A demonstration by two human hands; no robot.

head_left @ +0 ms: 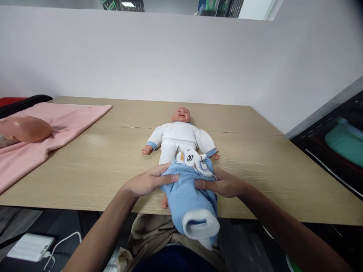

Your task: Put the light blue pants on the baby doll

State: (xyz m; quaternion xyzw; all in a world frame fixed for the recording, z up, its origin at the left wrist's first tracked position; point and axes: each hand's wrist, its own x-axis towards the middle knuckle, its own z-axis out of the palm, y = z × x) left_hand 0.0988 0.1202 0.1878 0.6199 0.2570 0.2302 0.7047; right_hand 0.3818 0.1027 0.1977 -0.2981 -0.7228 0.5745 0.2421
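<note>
A pair of blue fleece baby pants (pixel 188 192) with a white animal face and white cuffs is held up over the table's front edge. My left hand (pixel 151 181) grips its left side, thumb on top; my right hand (pixel 222 183) grips the right side the same way. One cuff opening faces me. Behind the pants a baby doll (pixel 179 131) lies on its back, head away from me, in a white top with blue cuffs. One of its feet shows below my left hand; the other leg is hidden by the pants.
The wooden table (pixel 113 170) meets a white wall at the back. On the left, another doll (pixel 27 128) lies on a pink blanket (pixel 68 117). A black rack (pixel 334 151) with green cloth stands at the right. Below the table's front left is a white power bank (pixel 30 246) with a cable.
</note>
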